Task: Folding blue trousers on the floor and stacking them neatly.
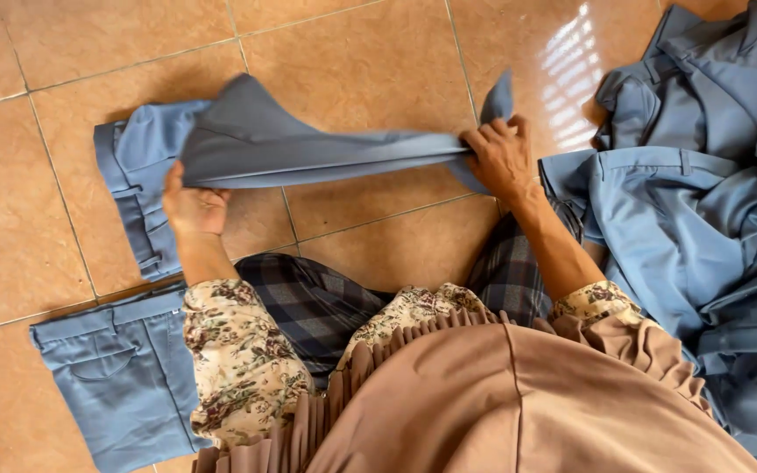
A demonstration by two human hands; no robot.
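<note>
A pair of blue-grey trousers is stretched over the tiled floor. The left hand is closed on the fabric at the left, just above the waistband part lying on the tiles. The right hand is clenched around the bunched leg end farther right. The cloth looks soft, light and limp, sagging between the grips, so it is best held at hems, seams or waistband. A folded pair lies near left; a pile of unfolded trousers sits right.
</note>
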